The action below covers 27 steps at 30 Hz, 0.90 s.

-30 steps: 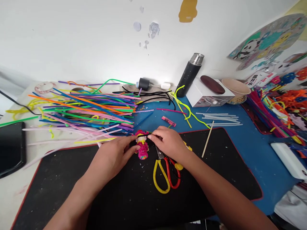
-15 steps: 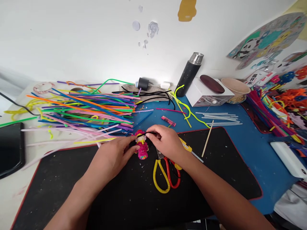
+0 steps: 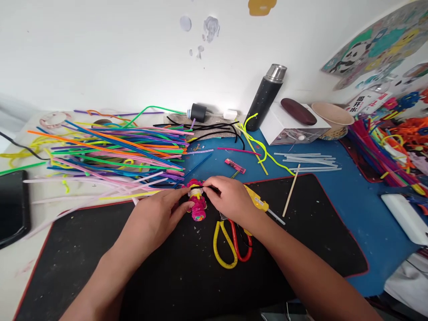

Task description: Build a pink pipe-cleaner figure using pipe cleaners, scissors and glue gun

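Note:
A small pink pipe-cleaner doll (image 3: 198, 208) with a pale face lies on the black mat (image 3: 100, 263). My left hand (image 3: 157, 218) grips its body from the left, thumb and fingers closed on it. My right hand (image 3: 230, 198) pinches at the doll's head from the right, where a thin black pipe cleaner crosses it. Scissors with yellow and red handles (image 3: 232, 247) lie under my right wrist. A yellow glue gun (image 3: 259, 203) pokes out just right of that hand.
A big heap of coloured pipe cleaners (image 3: 110, 156) covers the left of the table. Black pipe cleaners (image 3: 214, 129), a dark flask (image 3: 267, 96), a white box (image 3: 294, 127), a bowl (image 3: 332, 118), glue sticks (image 3: 307, 161) and a wooden stick (image 3: 290, 189) lie behind. A phone (image 3: 13, 207) sits at the left edge.
My right hand has shifted slightly left onto the doll's head, uncovering more of the yellow glue gun. The left hand keeps its grip; the camera tilted a little.

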Motion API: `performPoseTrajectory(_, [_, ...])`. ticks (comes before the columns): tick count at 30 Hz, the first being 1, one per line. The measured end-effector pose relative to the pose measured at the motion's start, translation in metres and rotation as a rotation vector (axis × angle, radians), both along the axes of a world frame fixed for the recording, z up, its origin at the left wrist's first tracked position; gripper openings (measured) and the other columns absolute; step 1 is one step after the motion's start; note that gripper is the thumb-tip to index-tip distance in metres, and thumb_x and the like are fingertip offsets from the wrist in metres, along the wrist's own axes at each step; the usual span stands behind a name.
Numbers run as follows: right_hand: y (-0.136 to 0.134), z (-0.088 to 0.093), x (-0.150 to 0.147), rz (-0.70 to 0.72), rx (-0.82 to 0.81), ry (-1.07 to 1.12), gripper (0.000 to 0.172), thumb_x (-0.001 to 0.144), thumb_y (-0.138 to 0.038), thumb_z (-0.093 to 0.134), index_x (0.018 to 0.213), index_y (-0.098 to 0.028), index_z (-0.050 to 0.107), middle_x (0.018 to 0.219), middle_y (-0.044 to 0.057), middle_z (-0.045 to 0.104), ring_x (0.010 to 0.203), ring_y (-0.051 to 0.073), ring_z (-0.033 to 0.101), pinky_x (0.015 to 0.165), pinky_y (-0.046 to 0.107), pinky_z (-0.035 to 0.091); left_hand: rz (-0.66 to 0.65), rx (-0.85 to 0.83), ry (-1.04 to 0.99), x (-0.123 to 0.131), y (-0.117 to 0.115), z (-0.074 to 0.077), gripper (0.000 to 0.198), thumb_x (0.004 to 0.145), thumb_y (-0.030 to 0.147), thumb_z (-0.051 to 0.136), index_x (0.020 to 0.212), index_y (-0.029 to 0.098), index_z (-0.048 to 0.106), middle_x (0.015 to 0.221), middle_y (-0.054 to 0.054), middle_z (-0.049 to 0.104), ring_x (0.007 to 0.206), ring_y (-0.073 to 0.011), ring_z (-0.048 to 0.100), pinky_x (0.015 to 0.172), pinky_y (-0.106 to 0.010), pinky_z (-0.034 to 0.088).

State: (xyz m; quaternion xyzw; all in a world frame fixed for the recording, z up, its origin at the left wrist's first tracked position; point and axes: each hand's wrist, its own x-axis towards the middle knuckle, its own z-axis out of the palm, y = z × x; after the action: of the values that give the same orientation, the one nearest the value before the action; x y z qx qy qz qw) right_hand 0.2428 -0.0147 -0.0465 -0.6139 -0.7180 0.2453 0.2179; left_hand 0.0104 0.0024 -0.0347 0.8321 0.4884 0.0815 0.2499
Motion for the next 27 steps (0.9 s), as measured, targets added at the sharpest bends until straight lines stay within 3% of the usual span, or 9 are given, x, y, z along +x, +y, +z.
performPoseTrajectory(10, [0.000, 0.008, 0.001, -0.014, -0.059, 0.099, 0.012, 0.104, -0.022, 0.069, 0.101, -0.026, 0.080, 0.104, 0.002, 0.083, 0.096, 0.020, 0.076, 0.084, 0.031, 0.051, -0.009, 0.037, -0.006, -0.001, -0.002, -0.004, 0.048, 0.106, 0.053, 0.053, 0.136, 0.022, 0.075, 0.123, -0.011, 0.084, 0.105, -0.0338, 0.080, 0.086, -0.041, 0.060])
performPoseTrajectory(18, [0.002, 0.003, -0.001, -0.047, -0.010, 0.175, 0.014, 0.103, -0.020, 0.068, 0.100, -0.025, 0.081, 0.100, 0.001, 0.082, 0.080, 0.017, 0.071, 0.071, 0.029, 0.048, -0.024, 0.034, -0.016, -0.001, -0.001, -0.002, 0.051, 0.108, 0.054, 0.050, 0.138, 0.022, 0.074, 0.124, -0.012, 0.083, 0.106, -0.0343, 0.080, 0.086, -0.042, 0.061])
performPoseTrajectory(27, [-0.001, -0.003, 0.002, -0.097, 0.020, 0.218, 0.012, 0.101, -0.019, 0.069, 0.098, -0.025, 0.079, 0.093, 0.000, 0.082, 0.074, 0.016, 0.069, 0.069, 0.028, 0.047, -0.027, 0.030, -0.003, 0.001, -0.001, 0.000, 0.049, 0.108, 0.052, 0.049, 0.136, 0.021, 0.075, 0.124, -0.012, 0.083, 0.104, -0.0342, 0.080, 0.089, -0.044, 0.061])
